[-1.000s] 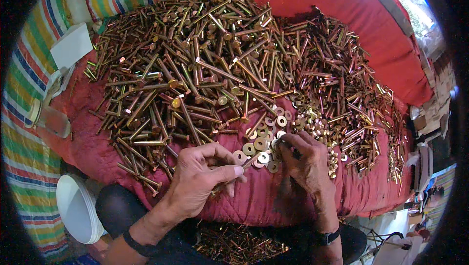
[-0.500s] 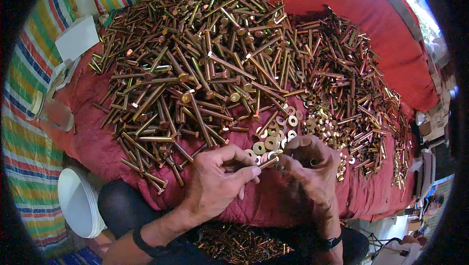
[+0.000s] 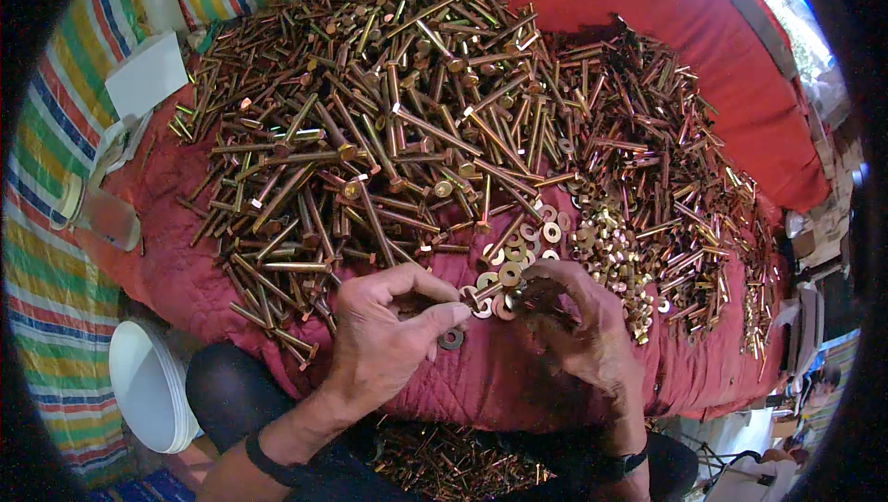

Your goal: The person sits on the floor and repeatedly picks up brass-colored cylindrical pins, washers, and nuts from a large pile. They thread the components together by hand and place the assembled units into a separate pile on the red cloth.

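Observation:
My left hand (image 3: 393,326) pinches a bolt (image 3: 483,295) between thumb and fingers, its shaft slanting up and right past the thumb tip. Just under those fingers a grey washer (image 3: 450,340) shows against the red quilted cloth. My right hand (image 3: 578,326) is curled beside it, thumb and forefinger near the loose washers (image 3: 510,273). Its lower fingers are smeared and dark, so whether it holds anything is unclear. Brass-coloured nuts (image 3: 610,243) lie in a cluster just beyond the right hand.
A big heap of long bolts (image 3: 370,132) covers the cloth (image 3: 176,252) ahead, with smaller bolts (image 3: 657,150) on the right. A clear jar (image 3: 106,215) lies at the left, near stacked white tubs (image 3: 148,382). More bolts (image 3: 462,465) show below, between my legs.
My left hand has moved slightly left and up with the bolt. The grey washer beneath its fingers now shows. My right hand has shifted a little left, its fingers changing position.

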Tool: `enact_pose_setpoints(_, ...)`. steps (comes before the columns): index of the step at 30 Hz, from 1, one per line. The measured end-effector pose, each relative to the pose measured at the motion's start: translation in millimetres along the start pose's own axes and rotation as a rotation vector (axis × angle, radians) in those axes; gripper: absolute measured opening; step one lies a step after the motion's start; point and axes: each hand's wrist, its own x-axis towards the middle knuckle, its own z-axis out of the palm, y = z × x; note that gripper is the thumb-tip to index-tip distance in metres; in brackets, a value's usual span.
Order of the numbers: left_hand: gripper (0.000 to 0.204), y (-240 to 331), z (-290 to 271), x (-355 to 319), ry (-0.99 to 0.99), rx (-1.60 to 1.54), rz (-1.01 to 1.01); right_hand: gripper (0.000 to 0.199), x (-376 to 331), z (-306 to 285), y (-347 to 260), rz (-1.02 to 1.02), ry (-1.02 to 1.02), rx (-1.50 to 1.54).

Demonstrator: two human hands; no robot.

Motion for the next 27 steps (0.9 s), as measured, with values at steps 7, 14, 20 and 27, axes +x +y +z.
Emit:
enact_pose_setpoints(7, 0.011, -1.9, -2.0, 3.1, -0.091, -0.126, -0.095, 0.035, -5.1, -2.7, 3.3, 0.013, 0.01, 0.095)
enact_pose_setpoints(14, 0.01, 4.0, -5.2, -1.4, -0.161, 0.033, -0.044, 0.037, -4.0, -14.0, -7.9, 0.006, -0.082, 0.195)
enact_pose_setpoints(20, 0.012, -0.8, -3.4, -2.1, -0.137, 0.24, 0.254, 0.037, -1.0, -16.1, -8.4, 0.058, -0.077, 0.369)
enact_pose_setpoints(27, 0.011, 2.8, 1.9, -8.2, -0.218, 0.37, 0.455, 0.032, -0.4, -14.6, -15.4, 0.027, -0.242, 0.367)
